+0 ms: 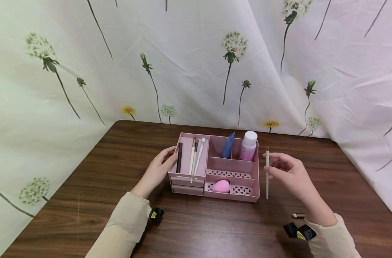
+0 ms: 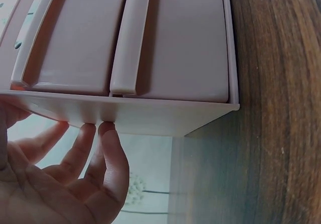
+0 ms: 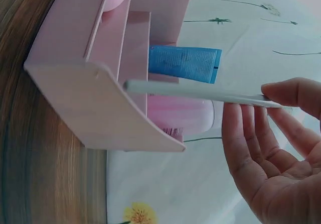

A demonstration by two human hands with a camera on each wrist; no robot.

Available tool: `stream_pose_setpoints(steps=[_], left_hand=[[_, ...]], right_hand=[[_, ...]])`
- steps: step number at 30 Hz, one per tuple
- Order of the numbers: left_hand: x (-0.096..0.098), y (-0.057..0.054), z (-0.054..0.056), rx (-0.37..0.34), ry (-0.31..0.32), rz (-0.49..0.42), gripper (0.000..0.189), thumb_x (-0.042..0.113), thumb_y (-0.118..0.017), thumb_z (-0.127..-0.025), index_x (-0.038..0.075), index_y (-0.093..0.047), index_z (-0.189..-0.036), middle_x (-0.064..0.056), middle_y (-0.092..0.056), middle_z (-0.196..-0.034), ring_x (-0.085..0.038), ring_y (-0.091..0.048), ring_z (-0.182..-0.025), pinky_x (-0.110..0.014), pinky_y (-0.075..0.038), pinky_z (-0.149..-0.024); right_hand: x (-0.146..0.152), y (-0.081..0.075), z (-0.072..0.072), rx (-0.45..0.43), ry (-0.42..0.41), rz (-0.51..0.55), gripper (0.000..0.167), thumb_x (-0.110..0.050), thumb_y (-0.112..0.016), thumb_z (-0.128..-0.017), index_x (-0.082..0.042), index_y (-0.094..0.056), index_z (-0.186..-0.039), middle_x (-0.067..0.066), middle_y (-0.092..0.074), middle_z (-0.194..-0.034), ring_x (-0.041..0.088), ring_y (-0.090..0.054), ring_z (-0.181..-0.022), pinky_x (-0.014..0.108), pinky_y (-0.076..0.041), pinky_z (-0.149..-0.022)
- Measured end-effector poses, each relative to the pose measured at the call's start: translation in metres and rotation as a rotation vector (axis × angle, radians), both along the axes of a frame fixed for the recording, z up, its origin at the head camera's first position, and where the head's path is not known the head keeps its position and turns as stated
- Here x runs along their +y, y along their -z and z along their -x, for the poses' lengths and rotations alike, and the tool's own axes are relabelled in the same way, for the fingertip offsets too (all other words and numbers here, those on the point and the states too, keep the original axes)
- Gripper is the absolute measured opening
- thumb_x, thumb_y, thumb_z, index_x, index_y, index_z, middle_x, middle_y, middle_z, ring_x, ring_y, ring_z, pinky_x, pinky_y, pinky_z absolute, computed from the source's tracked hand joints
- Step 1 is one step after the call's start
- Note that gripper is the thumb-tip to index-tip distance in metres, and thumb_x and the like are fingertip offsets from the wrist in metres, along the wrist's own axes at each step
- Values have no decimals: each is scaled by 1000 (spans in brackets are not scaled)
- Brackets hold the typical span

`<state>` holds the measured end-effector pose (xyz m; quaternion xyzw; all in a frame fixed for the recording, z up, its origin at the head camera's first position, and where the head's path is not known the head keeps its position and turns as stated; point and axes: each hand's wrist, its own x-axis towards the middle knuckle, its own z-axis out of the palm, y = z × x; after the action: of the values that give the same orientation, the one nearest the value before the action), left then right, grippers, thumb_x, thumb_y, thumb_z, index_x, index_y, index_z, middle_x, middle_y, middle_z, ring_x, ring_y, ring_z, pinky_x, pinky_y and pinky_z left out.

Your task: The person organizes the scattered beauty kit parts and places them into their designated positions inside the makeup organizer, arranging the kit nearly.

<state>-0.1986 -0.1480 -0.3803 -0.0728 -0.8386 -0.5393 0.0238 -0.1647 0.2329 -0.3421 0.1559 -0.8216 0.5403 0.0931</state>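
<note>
A pink desk organizer stands on the table. My left hand rests its fingertips against the organizer's outer left side; the left wrist view shows the fingers touching that panel below two drawers. To the right of the organizer, my right hand pinches a slim white-handled makeup brush between thumb and fingers. The brush stands roughly upright in the head view, apart from the organizer's right wall. In the right wrist view, the rounded handle end points toward that wall.
The organizer's left tray holds a dark pencil-like stick and several brushes. A blue tube and a white-capped pink bottle stand behind a pink makeup sponge. Another brush lies beside my right wrist, partly hidden.
</note>
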Motion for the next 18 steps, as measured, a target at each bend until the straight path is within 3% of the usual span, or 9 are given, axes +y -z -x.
stream_pose_setpoints(steps=[4,13,18], left_hand=[[0,0,1,8,6,6,49,32,-48,-105,7,-45,-147,-20,-53,-140,-33,-49,-130,-49,-37,-108],[-1,0,3,6,10,25,49,31,-48,-105,7,-44,-148,-21,-52,-141,-34,-47,-132,-50,-36,-110],[1,1,2,-1,11,26,49,31,-47,-105,7,-44,-148,-21,-51,-142,-34,-46,-133,-50,-36,-110]], right_hand=[[-1,-1,1,-23,-2,62,35,2,-69,-87,-29,-69,-104,-5,-67,-84,11,-65,-67,26,-56,-62],[-5,2,0,-47,-91,287,42,10,-64,-88,-26,-71,-107,-7,-68,-86,8,-66,-72,28,-58,-64],[-9,4,-2,-68,-115,323,40,9,-63,-90,-25,-70,-111,-6,-68,-86,8,-68,-73,29,-58,-65]])
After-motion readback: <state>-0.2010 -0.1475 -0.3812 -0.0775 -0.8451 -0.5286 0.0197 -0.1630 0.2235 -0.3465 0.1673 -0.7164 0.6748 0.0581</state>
